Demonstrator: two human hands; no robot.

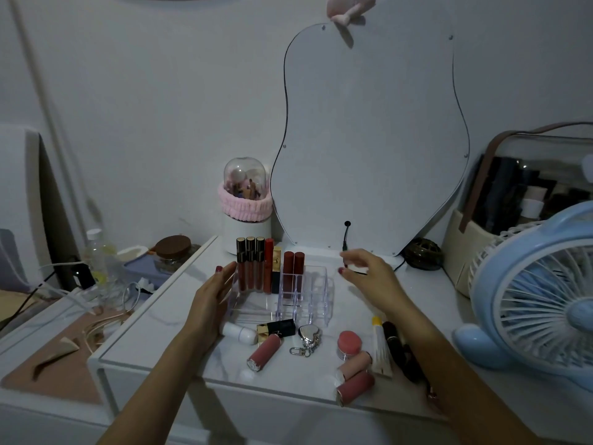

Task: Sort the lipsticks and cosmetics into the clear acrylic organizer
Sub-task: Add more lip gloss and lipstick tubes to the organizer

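Clear acrylic organizer (305, 297) is seen on the counter (167, 316), flanked by both hands: left hand (213, 295) flat against its left wall, right hand (369, 273) spread, apparently empty. Seven tubes are stood inside; three pink lipsticks (265, 352) lie loose.

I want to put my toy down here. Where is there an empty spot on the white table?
The bare patch is between the clear organizer and the blue fan, under the right hand. A smaller one sits at the front left corner, beside the left hand. The front middle is crowded: pink lipsticks, a heart keychain and a pink jar.
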